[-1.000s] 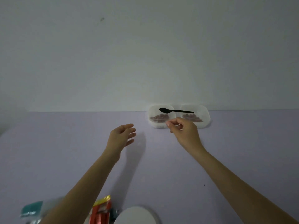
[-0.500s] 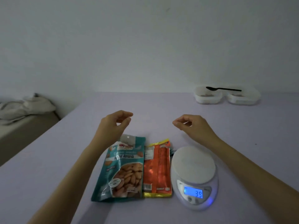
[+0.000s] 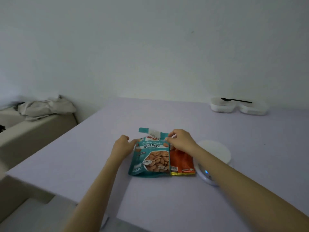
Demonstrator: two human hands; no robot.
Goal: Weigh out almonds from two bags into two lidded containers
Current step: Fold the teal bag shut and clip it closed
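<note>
A teal bag of roasted almonds (image 3: 151,156) lies flat on the lilac table (image 3: 234,139), with an orange bag (image 3: 182,162) beside it on the right. My left hand (image 3: 123,146) touches the teal bag's upper left edge. My right hand (image 3: 181,141) pinches the bag's upper right corner and covers the top of the orange bag. A white scale (image 3: 215,151) sits to the right, its lit display partly hidden by my right forearm. Two lidded clear containers (image 3: 222,107) (image 3: 253,109) stand at the far right with a black spoon (image 3: 235,100) across them.
A bed with crumpled grey cloth (image 3: 45,108) lies beyond the table's left edge. The table's near left corner (image 3: 10,174) drops off to the floor. A plain wall stands behind the table.
Both hands have come down from above the table onto the top of the teal bag. The view has swung left and down, so the containers now sit farther off at the right.
</note>
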